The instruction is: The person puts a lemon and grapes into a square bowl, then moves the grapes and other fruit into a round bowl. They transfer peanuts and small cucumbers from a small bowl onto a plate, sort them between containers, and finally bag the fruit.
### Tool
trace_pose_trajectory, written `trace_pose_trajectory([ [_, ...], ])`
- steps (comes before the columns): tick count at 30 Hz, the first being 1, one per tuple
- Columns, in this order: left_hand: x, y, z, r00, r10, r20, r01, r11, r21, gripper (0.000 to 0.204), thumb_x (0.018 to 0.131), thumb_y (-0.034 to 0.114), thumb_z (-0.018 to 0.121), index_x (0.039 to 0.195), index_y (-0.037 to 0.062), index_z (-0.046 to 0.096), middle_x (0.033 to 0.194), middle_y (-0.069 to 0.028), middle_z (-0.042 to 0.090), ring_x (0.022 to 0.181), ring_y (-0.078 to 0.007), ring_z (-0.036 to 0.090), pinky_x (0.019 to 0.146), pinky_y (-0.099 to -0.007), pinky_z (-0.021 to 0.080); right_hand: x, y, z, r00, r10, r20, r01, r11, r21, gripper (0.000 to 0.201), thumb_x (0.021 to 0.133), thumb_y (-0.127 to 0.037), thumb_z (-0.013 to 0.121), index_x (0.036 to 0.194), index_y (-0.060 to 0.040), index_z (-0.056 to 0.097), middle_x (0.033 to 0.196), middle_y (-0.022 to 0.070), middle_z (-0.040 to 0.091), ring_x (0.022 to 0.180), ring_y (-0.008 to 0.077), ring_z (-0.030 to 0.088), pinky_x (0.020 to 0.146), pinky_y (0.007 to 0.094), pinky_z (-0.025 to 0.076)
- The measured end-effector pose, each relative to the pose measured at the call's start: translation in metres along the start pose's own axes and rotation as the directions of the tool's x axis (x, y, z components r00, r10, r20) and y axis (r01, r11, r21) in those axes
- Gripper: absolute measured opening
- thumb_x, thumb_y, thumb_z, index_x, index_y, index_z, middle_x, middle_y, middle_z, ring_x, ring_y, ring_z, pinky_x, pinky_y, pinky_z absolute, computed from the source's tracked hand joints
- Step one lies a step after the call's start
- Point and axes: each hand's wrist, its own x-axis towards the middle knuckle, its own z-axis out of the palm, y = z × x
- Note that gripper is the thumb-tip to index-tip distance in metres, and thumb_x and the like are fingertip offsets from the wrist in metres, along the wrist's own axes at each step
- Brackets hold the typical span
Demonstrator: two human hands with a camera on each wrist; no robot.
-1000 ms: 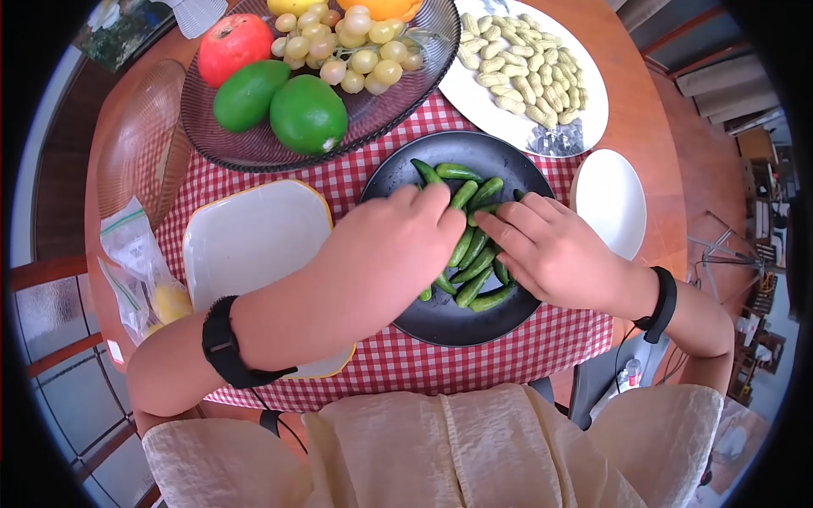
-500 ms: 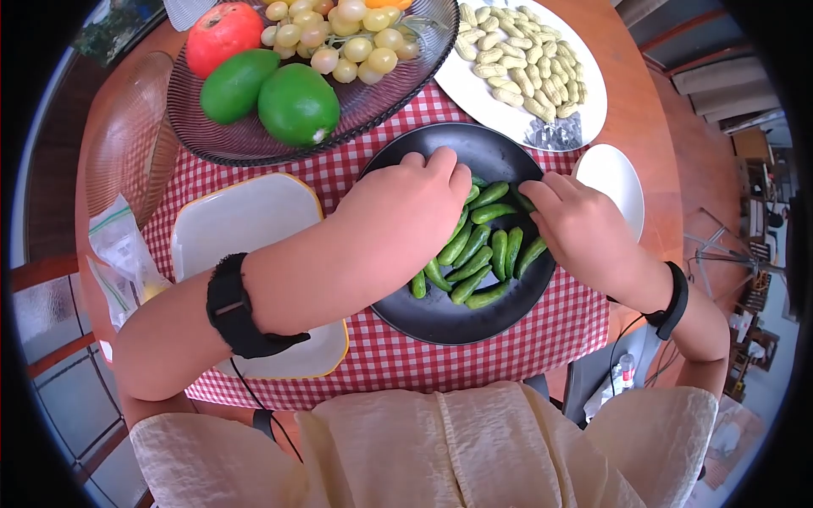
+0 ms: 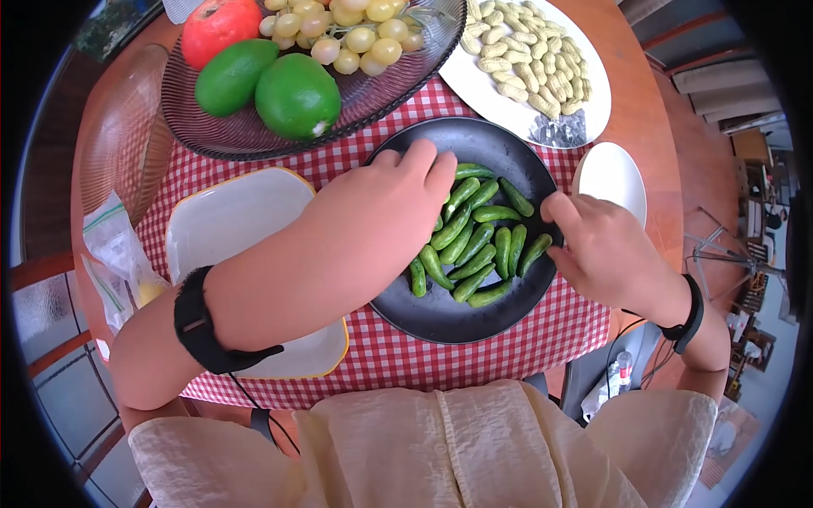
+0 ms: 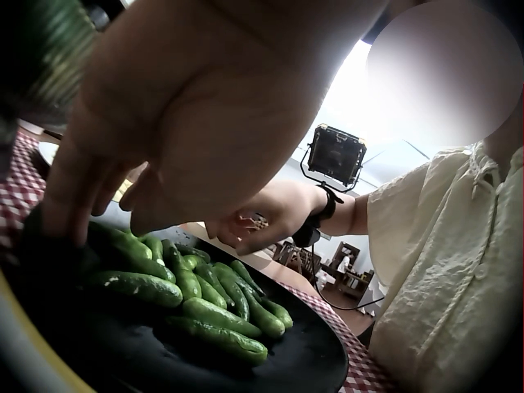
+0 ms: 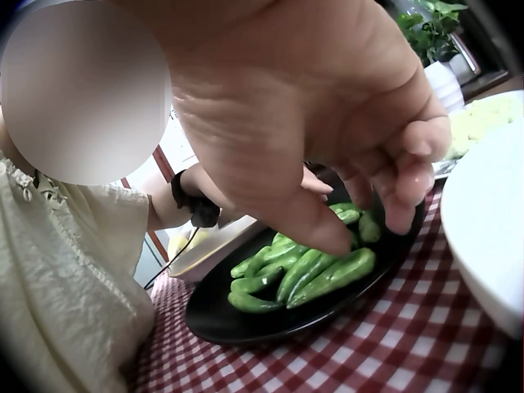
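Note:
Several small green cucumbers (image 3: 477,235) lie spread on a round black plate (image 3: 428,320). My left hand (image 3: 377,203) is over the plate's upper left part, covering some of it. In the left wrist view its fingers (image 4: 70,196) point down beside the cucumbers (image 4: 217,315), the thumb held apart from them. At the plate's right rim is my right hand (image 3: 610,245), with loosely bent fingers and nothing between thumb and fingertips. The right wrist view has its thumb (image 5: 307,225) just above the cucumbers (image 5: 327,274).
Left of the plate lies a white dish (image 3: 237,207) with a yellow rim. A white bowl (image 3: 618,178) stands to the right. Behind are an oval white plate (image 3: 597,127) of peanuts and a ribbed glass bowl (image 3: 373,123) of fruit. A zip bag (image 3: 114,237) lies far left.
My right hand has moved right from among the cucumbers to the plate's rim, letting go of one near the right edge. My left hand has shifted slightly up and left. Cucumbers at the right are rearranged.

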Motion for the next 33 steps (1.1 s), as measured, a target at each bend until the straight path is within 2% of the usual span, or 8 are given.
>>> trace_pose_trajectory([
  [6, -0.007, 0.002, 0.002, 0.999, -0.022, -0.028, 0.019, 0.995, -0.101, 0.058, 0.075, -0.006, 0.054, 0.132, -0.0054, 0.042, 0.111, -0.0155, 0.048, 0.093, -0.0295, 0.058, 0.075, -0.0359, 0.051, 0.002, -0.001, 0.013, 0.996, -0.033, 0.087, 0.029, 0.999, 0.041, 0.029, 0.07, -0.001, 0.067, 0.088, -0.002, 0.044, 0.072, 0.0155, 0.057, 0.073, 0.0345, 0.06, 0.064, 0.0421, 0.048],
  [9, -0.009, 0.008, 0.011, 0.98, 0.05, -0.194, -0.036, 0.997, 0.075, 0.048, 0.076, 0.001, 0.056, 0.123, -0.0012, 0.051, 0.102, -0.0117, 0.049, 0.082, -0.0248, 0.058, 0.068, -0.0331, 0.05, 0.006, -0.007, 0.015, 0.994, -0.089, 0.065, 0.085, 0.995, 0.053, 0.026, 0.07, -0.002, 0.066, 0.087, -0.0006, 0.046, 0.069, 0.0151, 0.058, 0.069, 0.0331, 0.061, 0.062, 0.041, 0.05],
  [12, -0.013, 0.028, 0.01, 0.966, 0.219, -0.138, -0.196, 0.967, 0.163, 0.031, 0.076, 0.009, 0.058, 0.106, 0.0035, 0.059, 0.088, -0.0057, 0.05, 0.073, -0.0189, 0.056, 0.06, -0.0299, 0.047, 0.006, -0.007, 0.016, 0.991, -0.097, 0.093, 0.093, 0.994, 0.051, 0.028, 0.07, -0.004, 0.068, 0.087, -0.0005, 0.046, 0.07, 0.0153, 0.059, 0.069, 0.0334, 0.062, 0.062, 0.041, 0.051],
  [15, -0.019, 0.046, 0.028, 0.883, 0.457, -0.113, -0.46, 0.888, -0.01, 0.017, 0.074, 0.015, 0.06, 0.089, 0.0071, 0.061, 0.076, -0.0007, 0.048, 0.067, -0.0146, 0.053, 0.055, -0.0271, 0.043, 0.007, -0.007, 0.009, 0.984, -0.07, 0.162, 0.063, 0.997, 0.045, 0.031, 0.071, -0.008, 0.071, 0.087, -0.0003, 0.046, 0.071, 0.0154, 0.059, 0.07, 0.0341, 0.063, 0.062, 0.041, 0.051],
  [17, -0.021, 0.055, 0.035, 0.85, 0.527, -0.006, -0.516, 0.834, 0.194, 0.012, 0.073, 0.016, 0.061, 0.082, 0.007, 0.062, 0.072, 0.0007, 0.045, 0.067, -0.0131, 0.051, 0.053, -0.0262, 0.041, 0.008, -0.008, 0.003, 0.977, -0.051, 0.208, 0.04, 0.998, 0.058, 0.032, 0.072, -0.01, 0.072, 0.087, -0.0003, 0.046, 0.071, 0.0155, 0.059, 0.07, 0.0345, 0.063, 0.062, 0.0409, 0.051],
  [25, -0.017, 0.056, 0.041, 0.872, 0.484, 0.079, -0.485, 0.827, 0.286, 0.013, 0.073, 0.017, 0.062, 0.082, 0.0074, 0.064, 0.075, 0.0, 0.045, 0.066, -0.0131, 0.049, 0.054, -0.0248, 0.039, 0.009, -0.006, -0.004, 0.98, -0.017, 0.198, -0.006, 0.993, 0.114, 0.031, 0.075, -0.01, 0.07, 0.09, -0.0006, 0.045, 0.072, 0.0177, 0.058, 0.074, 0.0373, 0.062, 0.065, 0.0439, 0.049],
  [28, -0.019, 0.049, 0.035, 0.888, 0.456, -0.056, -0.433, 0.871, 0.232, 0.017, 0.073, 0.017, 0.061, 0.086, 0.0074, 0.062, 0.076, -0.0005, 0.045, 0.069, -0.0133, 0.052, 0.055, -0.0244, 0.043, 0.014, 0.001, -0.001, 0.996, 0.077, 0.044, -0.083, 0.981, 0.174, 0.028, 0.078, -0.008, 0.066, 0.095, -0.0011, 0.045, 0.076, 0.0186, 0.059, 0.078, 0.0388, 0.062, 0.067, 0.0449, 0.049],
  [33, -0.021, 0.03, 0.014, 0.976, 0.154, -0.156, -0.119, 0.97, 0.213, 0.019, 0.072, 0.011, 0.06, 0.089, 0.0078, 0.053, 0.082, -0.0042, 0.045, 0.073, -0.0158, 0.056, 0.058, -0.0249, 0.049, 0.026, 0.006, 0.004, 0.997, 0.081, -0.019, -0.076, 0.977, 0.198, 0.027, 0.082, -0.005, 0.061, 0.106, -0.0002, 0.049, 0.087, 0.019, 0.058, 0.08, 0.0383, 0.06, 0.071, 0.0447, 0.049],
])
